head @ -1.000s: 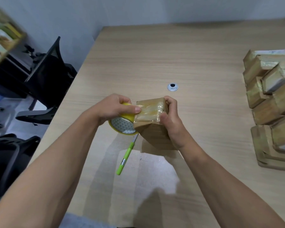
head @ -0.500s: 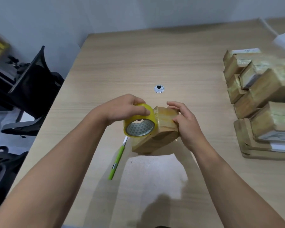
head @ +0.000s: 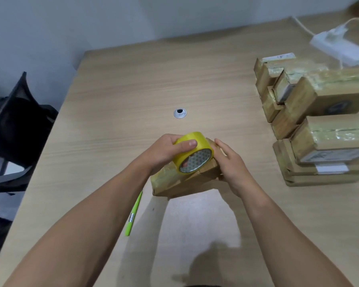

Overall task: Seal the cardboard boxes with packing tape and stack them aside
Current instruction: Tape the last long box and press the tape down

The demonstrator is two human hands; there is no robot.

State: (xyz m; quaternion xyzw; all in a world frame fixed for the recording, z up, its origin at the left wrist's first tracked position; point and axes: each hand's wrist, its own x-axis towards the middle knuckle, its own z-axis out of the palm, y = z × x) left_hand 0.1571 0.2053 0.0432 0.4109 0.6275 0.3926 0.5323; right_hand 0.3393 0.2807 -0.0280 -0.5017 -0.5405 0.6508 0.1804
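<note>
So the left hand (head: 166,152) has its grip wrapped around the yellow tape roll (head: 193,154), thumb lying across the top of the roll and the other fingers tucked behind it. The roll sits pressed right against the top face of the cardboard box (head: 184,181), hollow core facing the camera. The right hand (head: 230,162) has its grip clamped on the box's right end, fingers reaching up over the far edge. The box is tilted, in the middle of the tabletop (head: 133,90) toward the near side, and there's already shiny tape across its left part. Can't tell if its bottom edge is actually touching the tabletop.

A green pen (head: 134,214) lies just left of the box and nearer the camera. Well off to the right is a pile of taped boxes (head: 319,125), with a white power strip (head: 340,48) behind it. A round cable grommet (head: 180,113) is further back, and a black chair (head: 19,125) stands at the left edge.
</note>
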